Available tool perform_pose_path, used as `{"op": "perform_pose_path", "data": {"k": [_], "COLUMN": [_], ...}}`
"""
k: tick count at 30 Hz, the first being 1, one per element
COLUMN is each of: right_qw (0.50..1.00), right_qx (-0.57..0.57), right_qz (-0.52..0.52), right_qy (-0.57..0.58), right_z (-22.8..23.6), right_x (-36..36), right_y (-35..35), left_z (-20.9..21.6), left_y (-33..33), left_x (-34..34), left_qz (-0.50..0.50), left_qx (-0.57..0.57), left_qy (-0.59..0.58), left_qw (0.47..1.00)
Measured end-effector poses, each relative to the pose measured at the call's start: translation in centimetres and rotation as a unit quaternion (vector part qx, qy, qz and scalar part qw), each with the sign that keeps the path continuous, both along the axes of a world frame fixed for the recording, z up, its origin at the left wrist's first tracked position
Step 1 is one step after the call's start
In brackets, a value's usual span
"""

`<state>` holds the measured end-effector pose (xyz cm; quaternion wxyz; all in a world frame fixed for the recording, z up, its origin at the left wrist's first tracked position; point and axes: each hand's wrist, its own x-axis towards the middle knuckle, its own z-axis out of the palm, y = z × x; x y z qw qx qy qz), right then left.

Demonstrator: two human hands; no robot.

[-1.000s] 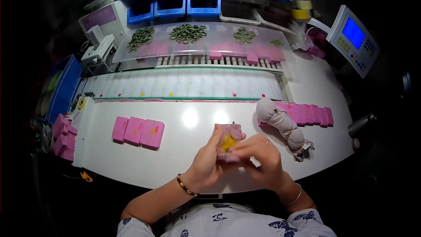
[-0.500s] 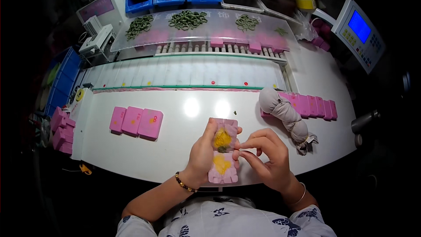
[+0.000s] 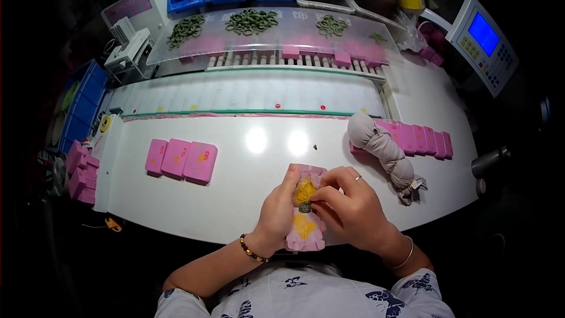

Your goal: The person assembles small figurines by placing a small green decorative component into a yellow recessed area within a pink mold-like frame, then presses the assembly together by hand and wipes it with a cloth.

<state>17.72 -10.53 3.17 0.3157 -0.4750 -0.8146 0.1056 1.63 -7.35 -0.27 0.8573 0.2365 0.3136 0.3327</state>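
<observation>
My left hand point(image 3: 279, 209) holds a pink rubber mold point(image 3: 298, 241), opened lengthwise, above the near edge of the table. Its thumb lies along the mold's upper left side and its fingers wrap behind. Both inner faces of the mold carry yellow patches. A small dark green piece point(image 3: 304, 206), perhaps wax, sits between the two halves. My right hand point(image 3: 350, 209) is closed in a pinch over the mold's right side, fingertips beside the green piece. Whatever lies between those fingertips is hidden.
Three pink molds point(image 3: 180, 160) lie at left on the white table. At right, a grey cloth bundle point(image 3: 385, 156) leans by a row of pink molds point(image 3: 419, 139). Green rings point(image 3: 252, 22) are heaped on a clear shelf. A conveyor point(image 3: 247, 95) crosses behind; a control panel point(image 3: 484, 38) stands right.
My right hand has moved left onto the mold, and its fingertips have closed in beside the green piece. My left hand and the mold have shifted slightly right and nearer.
</observation>
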Motion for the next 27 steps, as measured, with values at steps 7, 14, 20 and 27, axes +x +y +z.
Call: {"op": "perform_pose_path", "data": {"k": [7, 14, 20, 27], "right_qw": [0.994, 0.985, 0.989, 0.985], "right_qx": [0.067, 0.076, 0.058, -0.056], "right_qz": [0.038, 0.099, 0.112, 0.153], "right_qy": [-0.073, -0.117, -0.082, -0.056], "right_z": [-0.8, 0.0, 0.9, 2.3], "right_x": [0.1, 1.1, 2.3, 2.2], "right_y": [0.6, 1.1, 1.8, 2.1], "left_z": [-0.8, -0.7, 0.1, 0.3], "left_y": [-0.3, -0.7, -0.6, -0.9], "left_x": [0.8, 0.0, 0.2, 0.3], "left_qz": [0.065, 0.005, -0.032, -0.045], "left_qx": [-0.047, -0.03, -0.038, -0.021], "left_qy": [-0.007, 0.008, 0.006, 0.03], "left_qw": [0.997, 1.0, 0.999, 0.998]}}
